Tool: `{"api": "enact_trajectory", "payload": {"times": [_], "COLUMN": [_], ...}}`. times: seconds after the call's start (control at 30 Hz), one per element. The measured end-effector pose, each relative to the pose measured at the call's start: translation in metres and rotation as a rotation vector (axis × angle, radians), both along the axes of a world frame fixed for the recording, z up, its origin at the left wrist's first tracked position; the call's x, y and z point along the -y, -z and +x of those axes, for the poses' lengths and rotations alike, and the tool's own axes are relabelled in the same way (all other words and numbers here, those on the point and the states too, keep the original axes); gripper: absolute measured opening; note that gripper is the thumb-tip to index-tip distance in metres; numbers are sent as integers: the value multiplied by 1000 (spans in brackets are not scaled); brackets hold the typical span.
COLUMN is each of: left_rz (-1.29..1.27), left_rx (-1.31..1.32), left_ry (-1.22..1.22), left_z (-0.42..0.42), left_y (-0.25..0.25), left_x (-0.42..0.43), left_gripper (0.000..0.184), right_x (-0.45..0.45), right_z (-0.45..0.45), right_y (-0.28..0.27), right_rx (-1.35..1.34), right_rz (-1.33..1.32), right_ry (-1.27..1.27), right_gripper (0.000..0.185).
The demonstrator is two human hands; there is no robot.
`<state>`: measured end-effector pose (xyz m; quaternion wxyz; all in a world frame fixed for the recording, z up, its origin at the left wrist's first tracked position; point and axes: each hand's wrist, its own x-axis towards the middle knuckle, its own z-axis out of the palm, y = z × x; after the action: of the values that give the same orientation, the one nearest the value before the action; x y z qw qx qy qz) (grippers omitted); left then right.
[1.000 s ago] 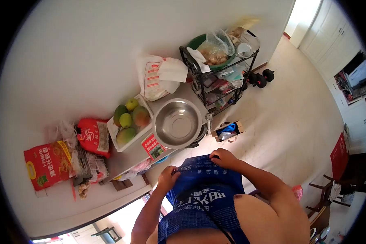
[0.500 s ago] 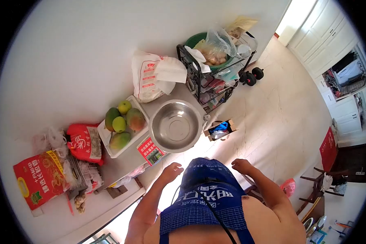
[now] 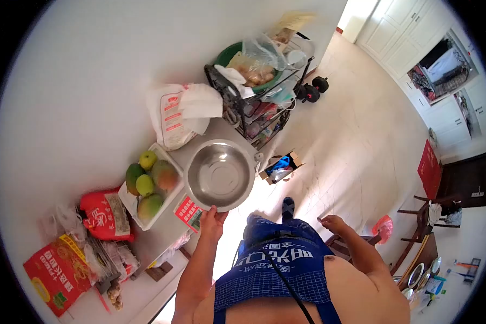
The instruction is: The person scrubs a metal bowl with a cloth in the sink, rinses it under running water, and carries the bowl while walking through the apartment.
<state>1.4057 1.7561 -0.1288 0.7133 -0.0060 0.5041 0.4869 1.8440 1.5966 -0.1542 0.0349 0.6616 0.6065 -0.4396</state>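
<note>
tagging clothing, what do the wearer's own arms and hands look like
Left arm and right arm bare, without sleeves; left hand and right hand without gloves, no watch visible. Blue apron between them has white lettering and a pale grid; a black cable crosses it.

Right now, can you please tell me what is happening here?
A person in a blue apron has the left hand at the near rim of a steel bowl, which looks empty. The right hand is out to the side, with nothing clearly visible in it. The bowl sits at the edge of a grey counter, beside a white tray of fruit.
</note>
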Motion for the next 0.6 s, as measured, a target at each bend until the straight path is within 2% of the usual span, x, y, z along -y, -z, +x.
{"api": "enact_trajectory", "payload": {"times": [0.07,0.13,0.23,0.27,0.33,0.37,0.4,0.47,0.5,0.53,0.57,0.6], "left_rz": [97,83,106,138,187,196,347,449,504,329,153,123], "left_rx": [-28,-88,-170,-209,-268,-281,-708,-865,-945,-609,-273,-280], "left_ry": [-32,12,67,69,93,95,491,654,726,455,188,228], "left_z": [8,9,29,40,63,65,61,82,104,132,162,169], "left_y": [-6,-8,-31,-40,-57,-53,-42,-36,-52,-67,-86,-75], "left_x": [-3,0,2,5,8,10,13,12,7,6,1,-3], "left_gripper": [11,13,16,17,21,21,21,20,20,19,18,17], "right_x": [0,3,11,10,16,31,36,28,31,33,48,60], "right_z": [8,19,49,58,87,104,120,146,162,178,199,219], "right_y": [0,4,17,21,48,84,107,85,95,104,131,147], "right_rx": [20,63,-37,-19,-11,-113,-216,-235,-267,-292,-306,-235], "right_rz": [-17,-52,77,87,109,86,62,95,-7,-102,-103,48], "right_ry": [39,80,237,191,146,315,483,437,567,704,716,587], "right_gripper": [17,16,28,28,27,27,26,25,23,21,21,17]}}
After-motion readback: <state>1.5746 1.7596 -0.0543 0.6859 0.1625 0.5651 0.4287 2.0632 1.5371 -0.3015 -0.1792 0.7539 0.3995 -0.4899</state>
